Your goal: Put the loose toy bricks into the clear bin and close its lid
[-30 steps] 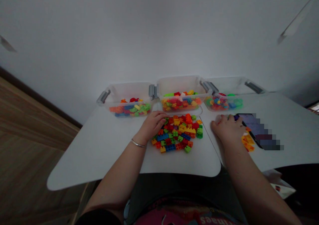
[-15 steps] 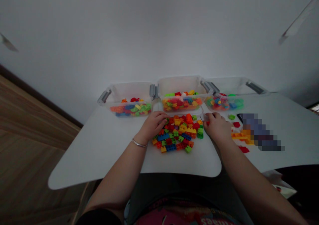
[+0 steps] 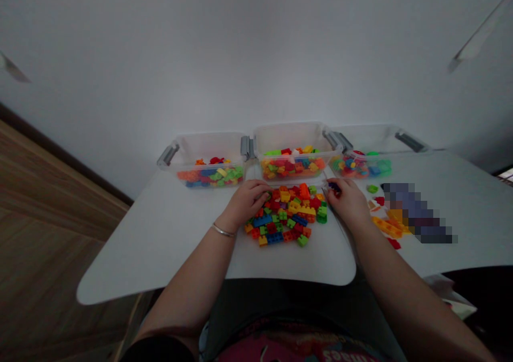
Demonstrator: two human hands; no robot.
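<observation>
A heap of colourful toy building bricks (image 3: 282,215) is spread on the white table before me. My left hand (image 3: 250,199) rests against the heap's upper left edge, its fingers loosely bent and apart over the outer bricks; the fingertips are partly lost among them. To the right of the heap, my right hand (image 3: 347,199) pinches a small dark blue brick (image 3: 334,187) between thumb and fingers, just above the tabletop. Part of that brick is hidden by the fingers.
Three clear bins stand along the wall, the left bin (image 3: 210,138), middle bin (image 3: 294,130) and right bin (image 3: 372,132), each with mixed pieces inside. Loose yellow pieces (image 3: 387,226), a red piece (image 3: 395,243) and a pixelated dark object (image 3: 417,212) lie to the right.
My right hand has shifted slightly, and a dark blue brick now shows in its fingers. Yellow and red loose pieces beside it have moved a little. My left hand stays put.
</observation>
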